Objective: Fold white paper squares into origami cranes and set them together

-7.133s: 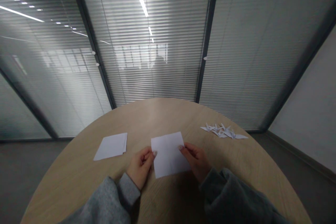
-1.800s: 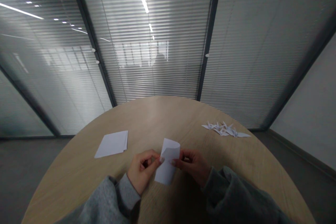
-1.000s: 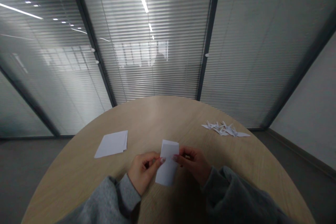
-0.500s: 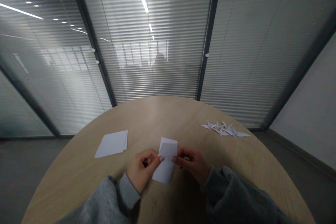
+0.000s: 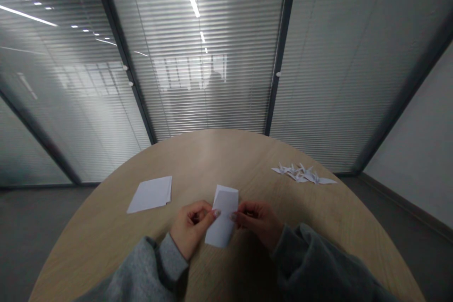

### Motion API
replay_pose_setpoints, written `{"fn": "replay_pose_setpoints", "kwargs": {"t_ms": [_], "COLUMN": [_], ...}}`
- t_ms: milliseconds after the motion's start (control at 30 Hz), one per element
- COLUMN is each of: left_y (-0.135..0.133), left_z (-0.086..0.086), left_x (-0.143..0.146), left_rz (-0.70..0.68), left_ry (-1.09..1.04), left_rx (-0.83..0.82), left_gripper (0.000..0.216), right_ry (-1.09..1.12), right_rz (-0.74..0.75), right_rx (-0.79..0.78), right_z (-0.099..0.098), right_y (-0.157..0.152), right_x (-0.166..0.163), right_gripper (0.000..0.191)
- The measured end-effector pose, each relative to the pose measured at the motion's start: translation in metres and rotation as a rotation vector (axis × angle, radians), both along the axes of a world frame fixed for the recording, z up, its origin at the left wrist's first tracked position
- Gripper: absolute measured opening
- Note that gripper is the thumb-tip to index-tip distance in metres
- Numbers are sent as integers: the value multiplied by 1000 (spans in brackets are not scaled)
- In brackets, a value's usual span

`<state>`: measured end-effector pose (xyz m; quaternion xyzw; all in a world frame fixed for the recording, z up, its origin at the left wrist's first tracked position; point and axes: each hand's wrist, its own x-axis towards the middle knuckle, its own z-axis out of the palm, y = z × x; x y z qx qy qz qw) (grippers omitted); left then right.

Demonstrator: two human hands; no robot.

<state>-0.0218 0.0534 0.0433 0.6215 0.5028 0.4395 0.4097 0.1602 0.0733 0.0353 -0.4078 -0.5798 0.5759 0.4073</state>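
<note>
A folded sheet of white paper (image 5: 222,230) is held up over the near part of the table, its layers slightly offset at the top edge. My left hand (image 5: 193,226) pinches its left edge, thumb on the front face. On the opposite edge, my right hand (image 5: 257,219) grips the paper between thumb and curled fingers. Both thumbs lie at about the same height, near the middle of the sheet. The fingers behind the paper are partly hidden.
A small stack of white paper sheets (image 5: 150,194) lies to the left on the round wooden table (image 5: 212,155). Several folded white paper cranes (image 5: 304,174) sit in a cluster at the right. Glass panels with blinds (image 5: 219,113) stand beyond the table's far edge.
Almost nothing differs. Both hands keep their hold on the folded paper, and the whole view has shifted very slightly.
</note>
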Motion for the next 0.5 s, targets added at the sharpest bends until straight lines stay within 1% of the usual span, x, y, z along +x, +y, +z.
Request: {"fn": "replay_pose_setpoints", "kwargs": {"t_ms": [267, 500], "left_y": [1, -1], "left_z": [-3, 1], "left_x": [-1, 1], "left_rz": [-11, -39], "left_ry": [-32, -16], "left_rx": [-3, -14], "left_gripper": [41, 40], "right_ry": [1, 31], "right_rz": [27, -79], "right_rx": [64, 78], "right_z": [1, 4], "right_y": [-2, 2], "right_x": [0, 0], "right_gripper": [52, 53]}}
